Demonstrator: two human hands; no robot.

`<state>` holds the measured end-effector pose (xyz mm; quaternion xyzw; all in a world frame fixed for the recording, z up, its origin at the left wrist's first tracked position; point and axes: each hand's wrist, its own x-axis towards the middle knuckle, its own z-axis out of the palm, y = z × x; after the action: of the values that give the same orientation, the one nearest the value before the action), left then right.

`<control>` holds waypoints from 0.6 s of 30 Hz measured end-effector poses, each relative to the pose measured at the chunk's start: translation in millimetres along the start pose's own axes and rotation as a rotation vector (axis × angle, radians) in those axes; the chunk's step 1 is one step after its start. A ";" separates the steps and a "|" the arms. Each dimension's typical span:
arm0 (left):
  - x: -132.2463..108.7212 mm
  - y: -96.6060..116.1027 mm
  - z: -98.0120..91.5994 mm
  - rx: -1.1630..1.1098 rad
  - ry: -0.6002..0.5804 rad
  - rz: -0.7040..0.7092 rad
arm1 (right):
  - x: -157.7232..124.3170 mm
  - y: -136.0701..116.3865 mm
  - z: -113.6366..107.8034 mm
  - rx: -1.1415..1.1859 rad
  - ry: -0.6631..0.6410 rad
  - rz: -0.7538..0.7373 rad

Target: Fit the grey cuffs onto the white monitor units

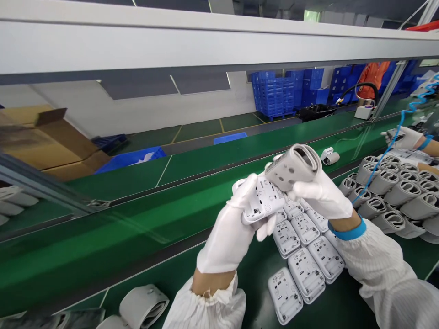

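Note:
My left hand (229,228), in a white glove, is closed around a white blood pressure monitor unit (263,201) with slots and small openings on the side facing me. My right hand (322,194), also gloved, grips a rolled grey cuff (291,168) with round holes in its side. The cuff is just above and to the right of the unit; whether they touch is hard to tell. Several similar white units (306,273) lie in rows below my hands, partly hidden by my right arm.
Many rolled grey cuffs (389,196) are stacked at the right, near a co-worker's gloved hand (404,137). A green conveyor belt (137,242) runs across, carrying a small white assembly (329,156). More cuffs (142,305) lie bottom left. A blue coiled hose (401,119) hangs right; a white beam (206,39) crosses above.

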<state>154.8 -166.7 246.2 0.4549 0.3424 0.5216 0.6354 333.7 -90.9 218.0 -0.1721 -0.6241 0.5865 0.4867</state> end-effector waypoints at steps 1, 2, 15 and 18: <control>-0.5 -0.6 0.8 0.037 -0.016 -0.005 | 0.8 2.2 -1.7 0.027 0.016 0.041; -1.0 -1.3 1.1 0.063 -0.028 -0.012 | 1.8 4.3 -3.5 0.044 0.044 0.076; -5.7 -2.1 -1.1 0.187 0.052 -0.034 | -6.3 -4.2 0.0 -0.061 0.241 -0.047; -5.3 -1.4 0.1 0.139 0.049 -0.025 | -6.9 -6.9 -1.3 -0.110 0.237 -0.041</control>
<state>154.2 -171.9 244.7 0.4806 0.3990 0.4996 0.6002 340.5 -97.3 221.2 -0.2538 -0.5970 0.5168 0.5586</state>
